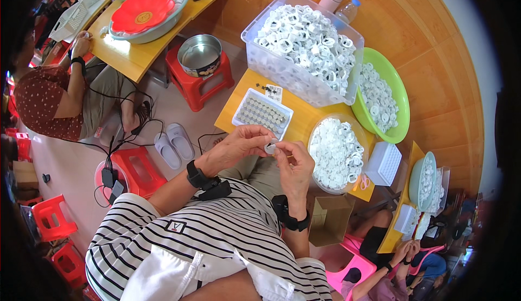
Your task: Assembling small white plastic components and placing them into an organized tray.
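Note:
Between both hands, in front of my chest, is a small round white plastic part [269, 148]. My left hand [242, 145] pinches it from the left with thumb and forefinger. My right hand [294, 165] closes on its other side, fingertips pressed together; whether a smaller piece is also in them is too small to tell. Just beyond my hands, a white tray [237, 120] holds rows of small grey round pieces. Right of my right hand stands a round clear tub [313, 175] of white plastic pieces.
A large clear bin [282, 87] of white rings and a green basin [402, 114] stand on the table. A white perforated box [384, 164] and pink scissors [364, 181] lie right. A metal pot [199, 56] sits on a red stool [196, 87]. Other people work left and lower right.

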Available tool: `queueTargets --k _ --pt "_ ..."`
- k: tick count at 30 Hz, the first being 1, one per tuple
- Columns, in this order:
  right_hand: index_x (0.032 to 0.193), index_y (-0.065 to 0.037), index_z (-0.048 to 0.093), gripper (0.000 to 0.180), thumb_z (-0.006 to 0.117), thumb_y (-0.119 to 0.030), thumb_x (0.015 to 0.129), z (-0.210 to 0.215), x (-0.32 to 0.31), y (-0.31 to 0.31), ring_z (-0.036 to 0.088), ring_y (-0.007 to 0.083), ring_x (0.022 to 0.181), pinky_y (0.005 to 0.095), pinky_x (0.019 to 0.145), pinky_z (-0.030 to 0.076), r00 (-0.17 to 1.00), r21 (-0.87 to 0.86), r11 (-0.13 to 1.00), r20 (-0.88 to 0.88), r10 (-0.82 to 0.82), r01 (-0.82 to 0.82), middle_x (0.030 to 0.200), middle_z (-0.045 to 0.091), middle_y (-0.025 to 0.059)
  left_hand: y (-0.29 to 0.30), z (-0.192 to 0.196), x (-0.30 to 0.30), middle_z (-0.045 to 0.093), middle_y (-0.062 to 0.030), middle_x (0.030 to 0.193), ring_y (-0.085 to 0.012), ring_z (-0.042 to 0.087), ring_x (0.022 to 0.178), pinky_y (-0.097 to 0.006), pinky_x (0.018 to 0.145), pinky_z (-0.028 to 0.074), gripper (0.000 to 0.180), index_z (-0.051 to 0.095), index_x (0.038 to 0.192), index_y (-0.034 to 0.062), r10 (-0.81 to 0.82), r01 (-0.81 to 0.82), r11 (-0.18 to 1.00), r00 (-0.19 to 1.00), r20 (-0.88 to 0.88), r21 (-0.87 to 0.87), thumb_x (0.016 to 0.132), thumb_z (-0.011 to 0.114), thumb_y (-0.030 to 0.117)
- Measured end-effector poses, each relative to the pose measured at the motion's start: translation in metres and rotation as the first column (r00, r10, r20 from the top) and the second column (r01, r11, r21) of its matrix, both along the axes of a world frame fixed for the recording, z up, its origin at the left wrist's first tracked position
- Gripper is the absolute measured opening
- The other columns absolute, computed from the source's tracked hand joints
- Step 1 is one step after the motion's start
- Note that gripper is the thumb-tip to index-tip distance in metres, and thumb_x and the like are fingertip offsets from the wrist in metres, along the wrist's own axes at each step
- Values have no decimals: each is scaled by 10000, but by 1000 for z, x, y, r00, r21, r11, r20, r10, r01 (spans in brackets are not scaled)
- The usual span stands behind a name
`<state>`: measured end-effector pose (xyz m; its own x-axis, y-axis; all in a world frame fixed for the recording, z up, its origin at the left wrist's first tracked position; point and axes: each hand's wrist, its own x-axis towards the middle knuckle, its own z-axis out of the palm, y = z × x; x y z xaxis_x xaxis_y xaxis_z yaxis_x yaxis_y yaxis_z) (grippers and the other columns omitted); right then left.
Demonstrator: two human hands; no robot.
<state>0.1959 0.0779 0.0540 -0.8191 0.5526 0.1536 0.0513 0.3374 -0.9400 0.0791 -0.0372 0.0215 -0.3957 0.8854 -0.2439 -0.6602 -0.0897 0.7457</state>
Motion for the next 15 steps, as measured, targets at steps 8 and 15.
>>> queueTargets --k 8,15 --pt "862 -2 621 104 621 30 763 3 -1 -1 556 123 641 225 537 444 1000 127 992 -23 17 -14 781 558 58 1 2 1 608 -22 960 -76 577 839 -212 730 497 187 614 1019 34 3 -4 1000 1000 -28 -28 883 563 153" --pt "843 -13 632 148 628 71 722 -5 -2 -6 567 159 622 239 527 456 994 339 936 -76 -74 95 765 569 71 4 5 5 620 -18 942 -68 577 838 -207 744 460 165 615 991 30 16 -11 1000 984 -177 24 853 593 117"
